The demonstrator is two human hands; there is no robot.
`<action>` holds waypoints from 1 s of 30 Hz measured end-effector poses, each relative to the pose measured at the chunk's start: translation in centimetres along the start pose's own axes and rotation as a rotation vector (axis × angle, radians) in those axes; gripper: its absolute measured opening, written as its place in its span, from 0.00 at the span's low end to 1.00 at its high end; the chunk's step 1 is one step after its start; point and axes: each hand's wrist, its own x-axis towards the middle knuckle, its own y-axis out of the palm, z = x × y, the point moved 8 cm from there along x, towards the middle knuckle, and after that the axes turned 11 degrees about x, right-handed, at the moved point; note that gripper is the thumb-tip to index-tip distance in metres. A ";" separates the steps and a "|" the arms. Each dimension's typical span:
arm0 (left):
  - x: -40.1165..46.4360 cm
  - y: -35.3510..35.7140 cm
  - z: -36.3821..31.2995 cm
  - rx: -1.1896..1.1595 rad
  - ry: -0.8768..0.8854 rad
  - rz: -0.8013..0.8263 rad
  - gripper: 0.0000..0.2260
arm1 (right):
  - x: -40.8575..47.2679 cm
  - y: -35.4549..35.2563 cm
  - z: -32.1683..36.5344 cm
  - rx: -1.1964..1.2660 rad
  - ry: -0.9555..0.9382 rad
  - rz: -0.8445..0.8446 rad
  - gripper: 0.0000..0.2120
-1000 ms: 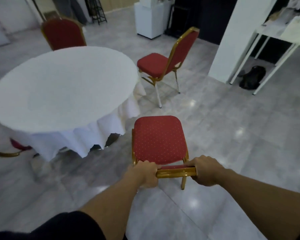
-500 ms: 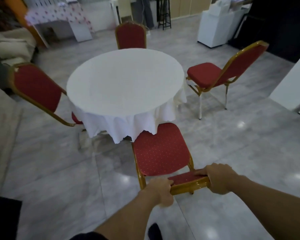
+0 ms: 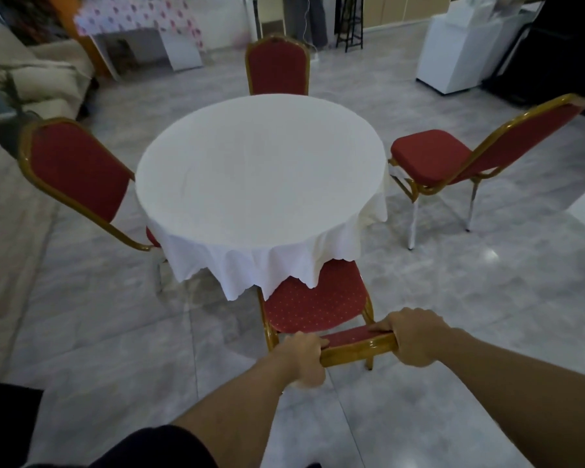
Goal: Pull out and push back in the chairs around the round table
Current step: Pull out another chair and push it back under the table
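Hands, left hand and right hand, fingers clamped on your near chair backrest at lower centre, steer its seat under the round table.

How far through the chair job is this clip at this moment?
Done: far chair and left chair sit tucked against the round table. In hand: left hand and right hand grip the near chair, seat partly under the cloth. Left: right chair stands out.

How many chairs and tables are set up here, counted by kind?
Red chairs: 4 (near, left, far, right)
Round tables: 1
Total: 5
Both hands, left and right, grip the near chair.
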 end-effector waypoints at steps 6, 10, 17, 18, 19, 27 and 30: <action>3.3 -2.6 0.2 -0.048 -0.070 -0.021 0.26 | 3.9 -4.1 -0.7 -0.090 -0.013 0.038 0.30; 4.4 -3.8 1.4 -0.067 -0.140 -0.033 0.18 | 6.0 -5.3 -0.4 -0.066 -0.029 0.068 0.33; 4.0 -3.5 1.4 -0.050 -0.241 -0.020 0.28 | 5.5 -5.9 0.2 -0.095 -0.163 0.090 0.30; 3.8 -3.7 1.2 -0.016 -0.248 -0.016 0.25 | 5.6 -5.8 0.1 -0.077 -0.173 0.110 0.30; 3.8 -4.1 1.1 0.038 -0.249 -0.010 0.22 | 6.0 -5.6 0.0 -0.051 -0.177 0.142 0.30; 2.2 -10.7 -4.2 0.031 -0.237 -0.040 0.49 | 4.8 -11.2 -3.9 0.162 -0.180 0.262 0.53; 3.0 -14.3 -6.0 0.045 -0.297 -0.163 0.45 | 4.7 -15.5 -5.6 0.257 -0.188 0.165 0.48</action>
